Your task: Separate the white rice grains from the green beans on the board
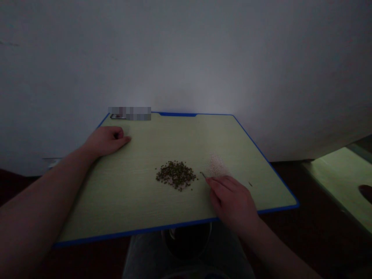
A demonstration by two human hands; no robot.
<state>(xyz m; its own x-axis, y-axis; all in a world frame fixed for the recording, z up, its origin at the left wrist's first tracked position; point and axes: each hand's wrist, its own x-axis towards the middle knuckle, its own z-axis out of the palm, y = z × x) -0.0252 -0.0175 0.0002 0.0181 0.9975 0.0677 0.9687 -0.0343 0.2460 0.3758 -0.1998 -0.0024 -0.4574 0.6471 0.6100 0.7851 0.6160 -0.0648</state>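
My right hand (231,197) is closed in a pinch around a thin metal tool, apparently tweezers (204,175), mostly hidden by the fingers. A single small bean shows at the tool's tip, though I cannot tell whether it is gripped. Left of the tip lies a heap of small dark green beans (176,174) with some pale grains among them. Just beyond my right fingers spreads a pile of pale, rice-like grains (216,164). My left hand (107,140) rests loosely curled near the board's left edge, with nothing visible in it.
The pale folding table top (174,135) has a blue rim and stands against a white wall (186,50). A partly blurred-out phone-like object (117,116) lies at its far left corner. A small dark sliver (250,183) lies at right. Below the near edge is a dark round container (187,240).
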